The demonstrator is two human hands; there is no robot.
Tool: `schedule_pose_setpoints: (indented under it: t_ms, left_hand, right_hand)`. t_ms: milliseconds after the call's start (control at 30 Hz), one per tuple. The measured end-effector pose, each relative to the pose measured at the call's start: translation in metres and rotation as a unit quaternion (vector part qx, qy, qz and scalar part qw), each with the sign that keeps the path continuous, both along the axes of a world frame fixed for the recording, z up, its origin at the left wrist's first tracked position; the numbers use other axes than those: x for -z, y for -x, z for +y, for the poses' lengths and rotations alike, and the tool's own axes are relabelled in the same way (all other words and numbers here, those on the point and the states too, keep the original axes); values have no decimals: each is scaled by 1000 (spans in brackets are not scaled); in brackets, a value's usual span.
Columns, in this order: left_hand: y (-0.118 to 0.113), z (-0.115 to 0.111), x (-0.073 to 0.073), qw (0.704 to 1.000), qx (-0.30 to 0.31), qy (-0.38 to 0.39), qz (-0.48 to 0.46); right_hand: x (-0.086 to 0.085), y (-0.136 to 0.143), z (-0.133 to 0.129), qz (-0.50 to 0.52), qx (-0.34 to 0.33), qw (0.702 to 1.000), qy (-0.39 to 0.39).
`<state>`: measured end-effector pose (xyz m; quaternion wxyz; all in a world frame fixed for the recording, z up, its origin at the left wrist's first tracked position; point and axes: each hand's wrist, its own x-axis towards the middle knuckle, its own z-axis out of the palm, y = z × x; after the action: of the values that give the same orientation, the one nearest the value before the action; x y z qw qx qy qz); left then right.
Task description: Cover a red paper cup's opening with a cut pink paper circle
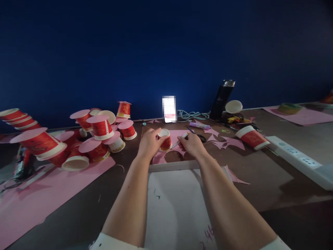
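Observation:
My left hand (150,141) is closed around the left side of a red paper cup (168,143), which stands upright with its white rim uppermost on a pink paper sheet (179,157). Between the fingers of my right hand (193,144) is a slim white pen (185,135) with an orange band. Its lower end points at the base of the cup; whether it touches I cannot tell. The sheet has rounded pieces cut out of it. Scissors (202,138) with dark handles lie just beyond my right hand, partly hidden.
Many red cups, several topped by pink discs like this cup (99,127), are heaped at the left. A purple glue stick (199,125), paper scraps (229,141), a black flask (222,99), a tipped cup (253,138) and a power strip (293,156) lie right. A whitish box lid (177,208) sits below my forearms.

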<state>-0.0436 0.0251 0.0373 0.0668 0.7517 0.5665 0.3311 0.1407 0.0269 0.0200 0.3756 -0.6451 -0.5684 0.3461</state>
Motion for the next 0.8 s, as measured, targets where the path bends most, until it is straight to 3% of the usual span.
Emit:
schedule_pose_setpoints:
  t_ms: [400,800]
  left_hand:
    - [0,0,2,1000,2,-18,4]
    - [-1,-1,1,1000,-4,-9,7]
  right_hand:
    - [-1,-4,4,-5,27,999,-28]
    - [4,1,10,85,45,995,-14]
